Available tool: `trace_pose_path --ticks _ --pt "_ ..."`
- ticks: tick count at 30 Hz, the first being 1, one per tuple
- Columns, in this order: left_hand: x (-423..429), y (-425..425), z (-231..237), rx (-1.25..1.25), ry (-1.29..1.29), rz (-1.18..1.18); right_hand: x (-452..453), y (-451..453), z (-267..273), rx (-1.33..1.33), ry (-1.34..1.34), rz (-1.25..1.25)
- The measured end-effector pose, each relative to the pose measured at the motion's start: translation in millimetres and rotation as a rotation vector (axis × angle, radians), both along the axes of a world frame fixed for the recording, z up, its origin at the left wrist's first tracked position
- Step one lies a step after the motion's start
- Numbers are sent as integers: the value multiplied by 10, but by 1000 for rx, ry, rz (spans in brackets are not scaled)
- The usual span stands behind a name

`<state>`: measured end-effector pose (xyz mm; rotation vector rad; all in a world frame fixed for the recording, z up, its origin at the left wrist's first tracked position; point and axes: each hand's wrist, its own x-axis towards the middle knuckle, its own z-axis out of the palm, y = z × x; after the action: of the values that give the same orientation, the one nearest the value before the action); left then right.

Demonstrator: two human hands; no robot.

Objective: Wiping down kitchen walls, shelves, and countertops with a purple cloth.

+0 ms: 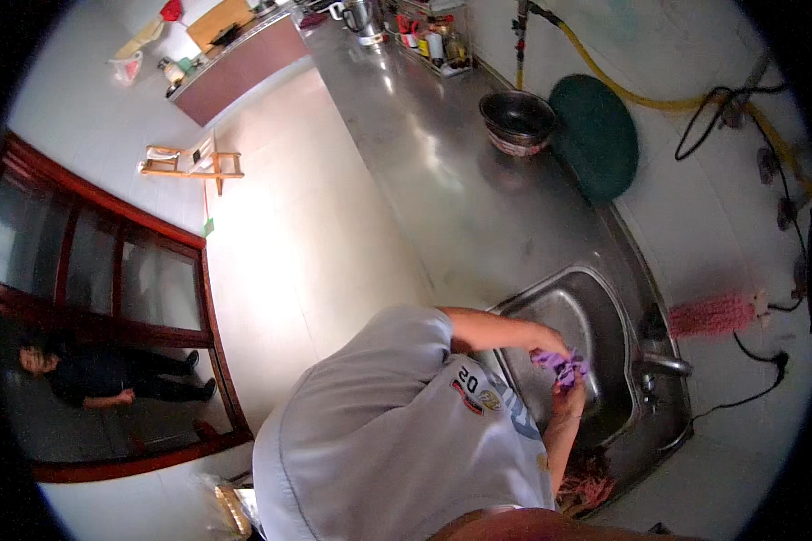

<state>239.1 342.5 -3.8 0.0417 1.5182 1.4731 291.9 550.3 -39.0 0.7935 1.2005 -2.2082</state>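
Observation:
Over the stainless steel sink basin (602,311), a crumpled purple cloth (567,368) is bunched between my two hands. My left hand (549,340) grips its upper-left part in the picture. Just below, my right hand (570,397) holds the other side, with the fingers partly hidden by the folds. The metal faucet (663,365) stands at the wall side of the basin, apart from both hands. A reddish stringy bundle (585,483) lies by the sink near my right forearm.
Stacked dark bowls (517,118) stand on the steel counter (419,176) beside a dark green round board (595,138). Farther along is a condiment rack (436,44). A pink cloth (714,314) hangs on the wall near cables. Behind, a person (95,379) stands at the doorway.

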Motion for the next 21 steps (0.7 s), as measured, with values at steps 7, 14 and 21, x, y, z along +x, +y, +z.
trace_pose_path --ticks 7,14,21 --pt "-267 -276 -478 228 -199 286 -296 -232 270 276 248 70" --pt "-424 -406 141 -83 170 38 -774 -808 825 370 360 117" --pt "-530 -708 103 -6 179 384 -1065 -571 534 342 338 253"
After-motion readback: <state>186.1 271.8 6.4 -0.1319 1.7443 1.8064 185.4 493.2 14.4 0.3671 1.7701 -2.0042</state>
